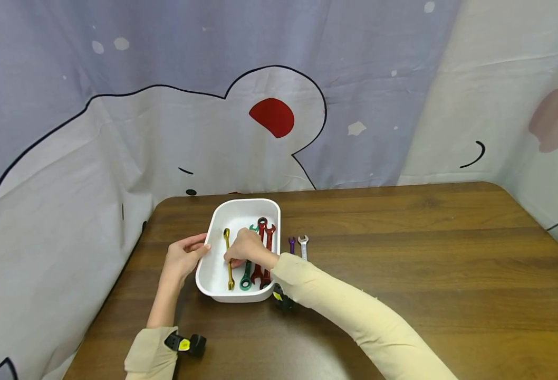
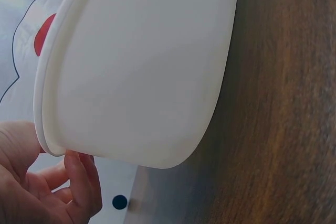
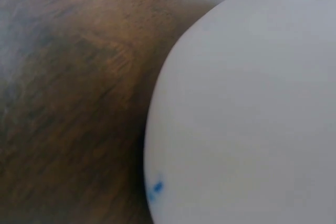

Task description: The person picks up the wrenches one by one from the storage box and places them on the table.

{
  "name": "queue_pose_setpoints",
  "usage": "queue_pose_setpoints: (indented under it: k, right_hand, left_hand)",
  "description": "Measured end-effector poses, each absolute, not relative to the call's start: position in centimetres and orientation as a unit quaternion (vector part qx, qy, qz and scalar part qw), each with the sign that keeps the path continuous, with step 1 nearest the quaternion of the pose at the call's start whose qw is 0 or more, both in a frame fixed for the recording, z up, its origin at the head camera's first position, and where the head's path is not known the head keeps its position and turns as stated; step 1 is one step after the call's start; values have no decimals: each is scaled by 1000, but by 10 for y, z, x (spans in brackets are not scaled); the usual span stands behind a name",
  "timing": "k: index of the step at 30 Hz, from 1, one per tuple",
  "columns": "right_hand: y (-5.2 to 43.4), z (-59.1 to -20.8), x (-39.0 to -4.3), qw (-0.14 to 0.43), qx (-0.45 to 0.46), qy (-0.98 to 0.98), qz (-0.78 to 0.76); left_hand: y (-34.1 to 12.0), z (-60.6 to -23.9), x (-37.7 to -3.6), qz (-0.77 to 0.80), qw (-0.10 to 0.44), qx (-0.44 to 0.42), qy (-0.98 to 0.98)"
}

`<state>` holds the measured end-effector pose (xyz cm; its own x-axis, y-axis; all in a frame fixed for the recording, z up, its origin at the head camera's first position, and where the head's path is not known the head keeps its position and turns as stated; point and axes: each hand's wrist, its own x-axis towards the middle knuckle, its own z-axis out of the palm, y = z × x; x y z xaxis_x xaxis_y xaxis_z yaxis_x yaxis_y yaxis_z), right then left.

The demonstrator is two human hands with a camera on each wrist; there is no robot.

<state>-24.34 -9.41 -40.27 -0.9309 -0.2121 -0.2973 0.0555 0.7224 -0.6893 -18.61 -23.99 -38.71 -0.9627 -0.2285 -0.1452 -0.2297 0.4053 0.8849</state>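
A white tray (image 1: 218,276) stands on a wooden table (image 1: 402,253) and holds a yellow wrench (image 1: 228,244), a green wrench (image 1: 246,278) and two red wrenches (image 1: 262,228). My right hand (image 1: 244,248) reaches into the tray and lies over the middle of the green wrench, fingertips down between the green and yellow ones. Its grasp is hidden. My left hand (image 1: 184,256) holds the tray's left rim, thumb on the lip. In the left wrist view its fingers (image 2: 81,184) curl under the tray (image 2: 142,77). The right wrist view shows only the tray's outer wall (image 3: 247,114).
A small purple wrench (image 1: 291,245) and a silver wrench (image 1: 303,246) lie on the table just right of the tray. A cartoon-printed cloth (image 1: 279,105) hangs behind and around the table. The table's left edge runs close to my left arm.
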Motion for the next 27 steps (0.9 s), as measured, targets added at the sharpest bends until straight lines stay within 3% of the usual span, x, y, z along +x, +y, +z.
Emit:
queue_pose_setpoints:
  k: [27]
  right_hand:
    - [-90, -397, -244, 218, -39, 897, -382]
  left_hand:
    - [-240, -388, -185, 527, -2, -135, 839]
